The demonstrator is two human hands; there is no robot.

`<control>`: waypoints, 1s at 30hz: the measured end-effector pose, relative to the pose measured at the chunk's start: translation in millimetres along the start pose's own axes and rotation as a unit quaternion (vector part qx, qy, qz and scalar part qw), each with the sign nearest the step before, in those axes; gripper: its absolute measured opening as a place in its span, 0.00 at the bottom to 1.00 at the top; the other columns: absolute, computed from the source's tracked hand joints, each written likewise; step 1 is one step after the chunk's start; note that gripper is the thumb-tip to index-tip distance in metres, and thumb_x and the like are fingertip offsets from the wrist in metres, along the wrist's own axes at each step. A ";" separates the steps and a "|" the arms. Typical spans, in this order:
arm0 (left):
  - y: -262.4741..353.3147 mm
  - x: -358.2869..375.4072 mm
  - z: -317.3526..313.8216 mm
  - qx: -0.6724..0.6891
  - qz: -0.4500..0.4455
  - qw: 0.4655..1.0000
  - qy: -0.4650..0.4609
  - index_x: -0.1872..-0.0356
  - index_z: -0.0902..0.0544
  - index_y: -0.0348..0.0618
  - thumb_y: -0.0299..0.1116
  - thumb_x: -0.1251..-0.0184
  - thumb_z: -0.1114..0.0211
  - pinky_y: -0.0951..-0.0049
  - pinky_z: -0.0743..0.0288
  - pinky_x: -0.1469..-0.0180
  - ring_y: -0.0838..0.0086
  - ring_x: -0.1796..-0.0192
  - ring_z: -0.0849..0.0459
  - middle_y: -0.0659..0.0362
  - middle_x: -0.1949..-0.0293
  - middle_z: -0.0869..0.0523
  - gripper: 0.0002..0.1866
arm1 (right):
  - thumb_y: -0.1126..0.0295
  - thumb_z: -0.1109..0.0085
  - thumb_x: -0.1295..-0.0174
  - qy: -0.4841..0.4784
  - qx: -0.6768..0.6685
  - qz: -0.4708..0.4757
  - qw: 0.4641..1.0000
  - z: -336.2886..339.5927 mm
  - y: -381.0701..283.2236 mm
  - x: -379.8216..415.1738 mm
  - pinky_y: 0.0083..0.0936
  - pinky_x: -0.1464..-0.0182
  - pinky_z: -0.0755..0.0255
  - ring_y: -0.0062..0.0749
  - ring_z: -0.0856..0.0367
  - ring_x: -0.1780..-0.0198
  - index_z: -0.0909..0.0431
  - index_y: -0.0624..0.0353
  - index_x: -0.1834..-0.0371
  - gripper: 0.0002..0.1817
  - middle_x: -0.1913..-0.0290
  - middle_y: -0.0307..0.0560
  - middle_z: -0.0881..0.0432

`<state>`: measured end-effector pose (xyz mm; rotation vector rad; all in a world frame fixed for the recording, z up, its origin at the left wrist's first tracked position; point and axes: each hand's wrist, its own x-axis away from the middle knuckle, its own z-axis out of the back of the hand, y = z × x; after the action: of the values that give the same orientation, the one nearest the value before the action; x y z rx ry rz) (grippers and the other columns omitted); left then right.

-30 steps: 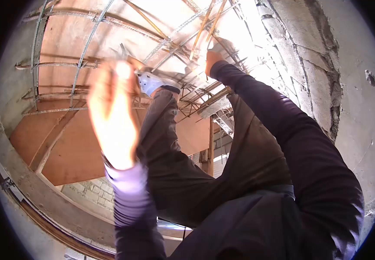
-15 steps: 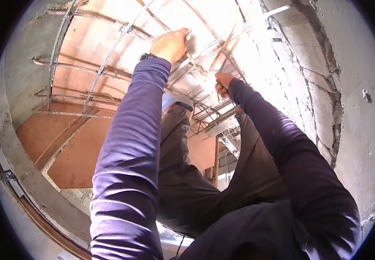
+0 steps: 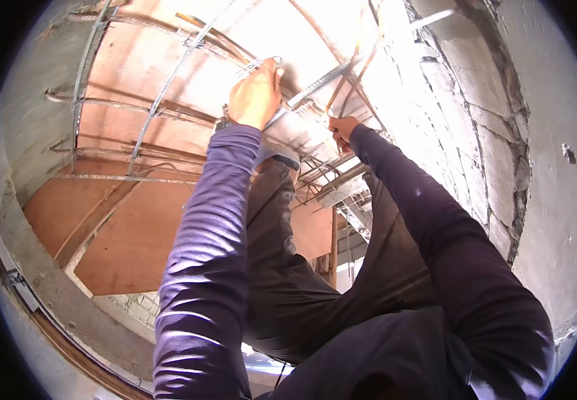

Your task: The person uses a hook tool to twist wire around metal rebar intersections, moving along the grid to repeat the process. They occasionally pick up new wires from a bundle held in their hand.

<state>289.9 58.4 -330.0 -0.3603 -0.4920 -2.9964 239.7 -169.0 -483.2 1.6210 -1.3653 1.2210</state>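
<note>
My left hand (image 3: 255, 97), in a purple sleeve, is closed at the upper middle, its fingers curled over a grey steel bar (image 3: 252, 67) of the rebar grid. The fingertips are partly hidden behind the hand. Lower and to the right, my right hand (image 3: 344, 132) is in a fist beside the bars. Whatever it grips is hidden by the fingers and glare. Between both hands runs a ribbed rebar (image 3: 318, 83), with thin brown rods (image 3: 348, 77) crossing near it.
Crossed rebar (image 3: 175, 77) lies over reddish plywood (image 3: 135, 50) at upper left. A rough, cracked masonry edge (image 3: 478, 133) and a grey wall (image 3: 558, 220) stand at right. My bent legs (image 3: 288, 287) are below. Strong sunlight washes out the top middle.
My left hand has shifted slightly down and turned more upright, with its forearm swinging a little right. My right hand stays nearly in place, still closed.
</note>
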 end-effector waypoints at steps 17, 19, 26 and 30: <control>-6.4 4.5 -11.5 -0.015 0.039 0.999 0.003 0.50 0.22 0.43 0.45 0.22 0.46 0.46 0.23 0.55 0.42 0.56 0.15 0.40 0.62 0.14 0.16 | 0.54 0.58 0.25 0.211 0.560 0.225 0.769 1.2 8.6 8.8 0.47 0.44 0.23 0.56 0.15 0.50 0.18 0.58 0.48 0.22 0.54 0.60 0.14; -7.1 3.3 -13.6 -0.014 0.033 0.999 0.017 0.49 0.22 0.42 0.45 0.21 0.46 0.47 0.23 0.53 0.42 0.53 0.16 0.40 0.59 0.14 0.16 | 0.55 0.57 0.26 0.184 0.538 0.272 0.776 9.7 15.4 4.7 0.47 0.45 0.23 0.56 0.15 0.50 0.19 0.59 0.47 0.22 0.52 0.59 0.14; -3.9 -4.9 -15.3 -0.018 0.060 0.998 0.011 0.51 0.21 0.39 0.43 0.22 0.47 0.51 0.22 0.49 0.46 0.51 0.14 0.44 0.58 0.12 0.16 | 0.63 0.56 0.30 0.242 0.592 0.247 0.728 17.6 21.3 1.3 0.45 0.48 0.21 0.54 0.14 0.53 0.18 0.61 0.53 0.18 0.57 0.58 0.13; -2.7 -1.2 -13.5 -0.033 0.056 0.998 -0.017 0.51 0.22 0.41 0.42 0.22 0.46 0.51 0.23 0.51 0.48 0.55 0.13 0.45 0.64 0.12 0.15 | 0.65 0.53 0.34 0.238 0.560 0.296 0.736 34.9 27.1 -6.8 0.45 0.50 0.21 0.55 0.13 0.54 0.17 0.61 0.55 0.16 0.58 0.61 0.13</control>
<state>287.8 56.6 -343.6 -0.4298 -0.3622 -2.9069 221.2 -204.6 -502.8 1.2964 -0.7666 3.0108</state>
